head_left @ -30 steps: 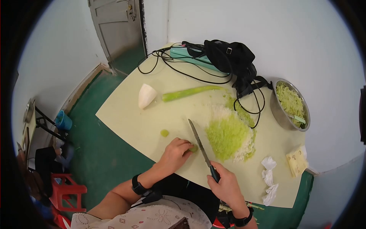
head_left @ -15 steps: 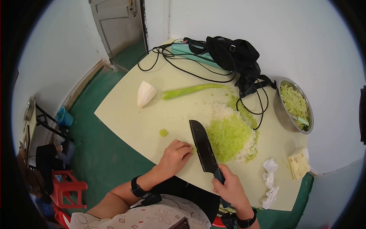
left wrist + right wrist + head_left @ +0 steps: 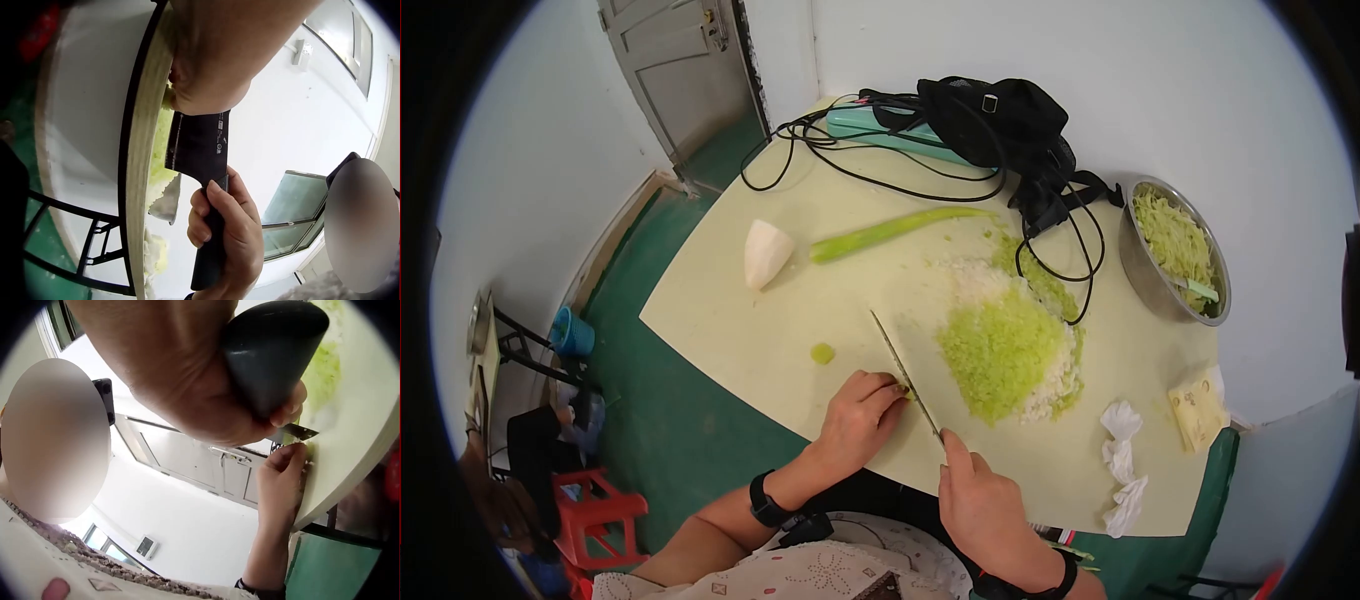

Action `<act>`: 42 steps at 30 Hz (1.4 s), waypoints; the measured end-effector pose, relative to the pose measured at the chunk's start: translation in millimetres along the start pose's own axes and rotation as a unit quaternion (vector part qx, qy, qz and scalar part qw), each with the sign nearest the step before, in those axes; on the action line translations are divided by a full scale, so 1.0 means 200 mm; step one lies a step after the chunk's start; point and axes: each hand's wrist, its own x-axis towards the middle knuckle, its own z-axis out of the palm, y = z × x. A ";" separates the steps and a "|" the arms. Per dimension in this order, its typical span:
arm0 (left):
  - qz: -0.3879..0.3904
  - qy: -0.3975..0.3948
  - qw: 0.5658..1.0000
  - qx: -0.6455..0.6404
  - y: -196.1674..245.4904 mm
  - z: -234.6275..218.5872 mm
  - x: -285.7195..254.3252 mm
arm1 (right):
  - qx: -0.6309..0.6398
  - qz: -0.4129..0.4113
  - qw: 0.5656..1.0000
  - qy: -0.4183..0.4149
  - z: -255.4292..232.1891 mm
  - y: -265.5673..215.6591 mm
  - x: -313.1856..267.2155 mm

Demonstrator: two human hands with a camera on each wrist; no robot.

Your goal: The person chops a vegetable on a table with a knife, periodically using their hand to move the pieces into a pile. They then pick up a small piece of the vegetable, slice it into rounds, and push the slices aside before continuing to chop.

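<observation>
A small green piece (image 3: 911, 394) lies on the table under the fingertips of my left hand (image 3: 855, 418), which holds it with curled fingers. My right hand (image 3: 988, 505) grips the black handle (image 3: 269, 353) of a knife, its blade (image 3: 897, 362) edge-on and right against the piece. In the left wrist view the dark blade (image 3: 200, 147) stands beside the left hand (image 3: 209, 81), whose fingertips are mostly hidden. A round green slice (image 3: 822, 353) lies to the left. Finely chopped green and white bits (image 3: 1000, 350) are heaped right of the knife.
Farther back on the table (image 3: 700, 310) are a white peeled chunk (image 3: 767, 254) and a long green stalk (image 3: 890, 234). Black cables and a black bag (image 3: 1000, 120) lie behind. At right are a metal bowl (image 3: 1138, 262) of shreds, crumpled tissues (image 3: 1121, 455) and a yellow packet (image 3: 1197, 410).
The knife blade tilted to show its flat side half a second ago, then turned edge-on again and moved left against the green piece. My left hand has stayed at the piece.
</observation>
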 end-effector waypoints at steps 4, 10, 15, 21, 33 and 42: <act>0.010 -0.008 1.000 0.008 0.00 0.00 0.00 | -0.027 -0.013 1.000 -0.007 0.02 0.01 0.00; -0.006 -0.033 0.999 0.030 -0.01 0.00 -0.01 | -0.092 -0.035 0.995 -0.016 0.02 0.00 -0.01; -0.009 -0.039 0.999 0.034 0.00 0.00 0.00 | -0.116 -0.039 0.992 -0.034 0.04 0.00 0.00; 0.008 -0.020 1.000 0.020 0.00 0.00 0.01 | -0.082 -0.036 0.995 -0.039 0.06 0.03 0.09; -0.009 -0.015 1.000 0.012 0.00 0.01 -0.01 | -0.088 -0.034 0.995 -0.024 0.02 -0.01 0.03; 0.009 -0.014 1.000 0.024 0.00 0.00 0.00 | -0.066 -0.034 0.994 -0.076 0.00 0.00 0.08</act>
